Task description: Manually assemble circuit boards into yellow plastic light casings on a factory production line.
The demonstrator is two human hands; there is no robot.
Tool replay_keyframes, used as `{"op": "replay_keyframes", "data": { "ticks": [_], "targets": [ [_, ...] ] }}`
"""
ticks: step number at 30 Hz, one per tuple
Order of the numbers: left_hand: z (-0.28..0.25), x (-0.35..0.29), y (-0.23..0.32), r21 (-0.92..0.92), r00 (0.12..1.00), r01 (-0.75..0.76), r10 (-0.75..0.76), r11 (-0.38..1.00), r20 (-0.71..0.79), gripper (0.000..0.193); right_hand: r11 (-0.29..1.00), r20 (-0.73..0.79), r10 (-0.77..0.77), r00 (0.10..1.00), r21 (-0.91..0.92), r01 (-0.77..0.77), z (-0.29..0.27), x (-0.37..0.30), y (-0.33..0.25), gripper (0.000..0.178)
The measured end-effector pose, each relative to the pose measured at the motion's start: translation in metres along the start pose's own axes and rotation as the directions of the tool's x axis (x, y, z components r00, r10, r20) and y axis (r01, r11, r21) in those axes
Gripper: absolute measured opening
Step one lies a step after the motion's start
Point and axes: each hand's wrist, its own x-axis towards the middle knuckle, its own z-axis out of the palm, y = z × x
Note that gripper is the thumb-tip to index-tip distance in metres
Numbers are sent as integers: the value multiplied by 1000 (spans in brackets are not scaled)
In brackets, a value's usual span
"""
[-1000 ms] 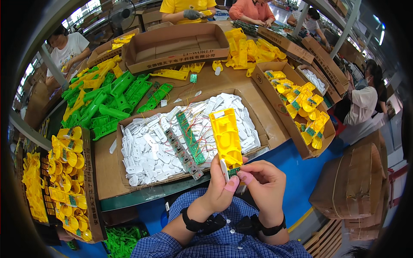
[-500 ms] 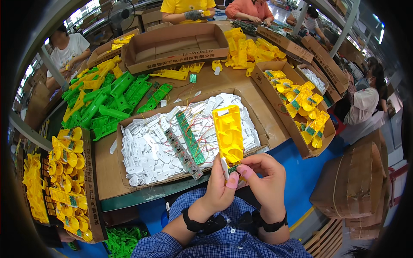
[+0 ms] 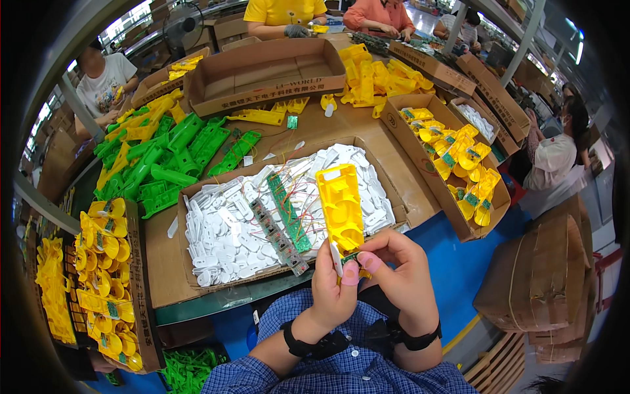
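Note:
A yellow plastic housing, its hollow ribbed inside showing, is held upright between both hands over the near edge of the box of white parts. My left hand grips its lower left side, beside a white plastic piece at the edge. With thumb and fingers closed, my right hand pinches the housing's lower end. A small green circuit board sits there between the thumbs, partly covered by them. Behind the housing, white plastic parts fill a shallow cardboard box, with green circuit board strips and thin wires on top.
Green housings are heaped at the left. Boxes of yellow assemblies stand at the right and the lower left. Farther back are a large cardboard tray and a yellow housing pile. Other people sit around the table.
The housing and both hands have shifted slightly left and down, and the housing leans a little more to the left. Both hands keep their hold near its lower end.

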Motion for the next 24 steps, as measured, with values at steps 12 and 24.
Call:
{"op": "replay_keyframes", "data": {
  "ticks": [12,24],
  "targets": [
    [-3,7,7,-104,998,5,1,995,58,47,983,6,-155,988,-102,155,2,2,8,21],
    [-4,7,7,23,993,-48,45,999,105,53,969,35,-80,996,236,69,-1,-2,14,45]
  ]
}}
